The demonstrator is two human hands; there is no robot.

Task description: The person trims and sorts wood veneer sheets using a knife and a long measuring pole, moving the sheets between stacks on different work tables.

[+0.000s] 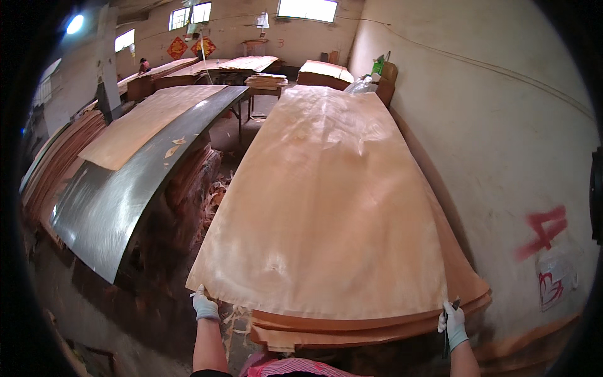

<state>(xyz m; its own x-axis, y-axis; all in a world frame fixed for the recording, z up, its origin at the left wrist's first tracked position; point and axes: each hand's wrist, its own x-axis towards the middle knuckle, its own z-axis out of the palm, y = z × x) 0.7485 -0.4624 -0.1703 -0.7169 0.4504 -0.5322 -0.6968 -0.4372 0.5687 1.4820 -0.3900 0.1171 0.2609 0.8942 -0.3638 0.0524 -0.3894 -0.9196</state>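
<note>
A large, pale wood veneer sheet (320, 202) stretches away from me over a stack of reddish veneer sheets (339, 332). Its near left corner is pinched in my left hand (205, 305), which wears a pale glove and is left of the stack. At the near right corner, my right hand (454, 323), gloved too, grips the sheet's edge. That same hand also holds a slim dark tool (445, 341), perhaps a knife; its exact kind is unclear. The top sheet sits askew, so the stack shows along the right side and front.
To the left, a dark, smooth-topped table (113, 207) bears another veneer sheet (150, 118) and scraps. Veneer scraps (216, 193) litter the gap. A plastered wall (494, 141) bounds the right. Farther back are more veneer stacks (325, 71) and a person (144, 65).
</note>
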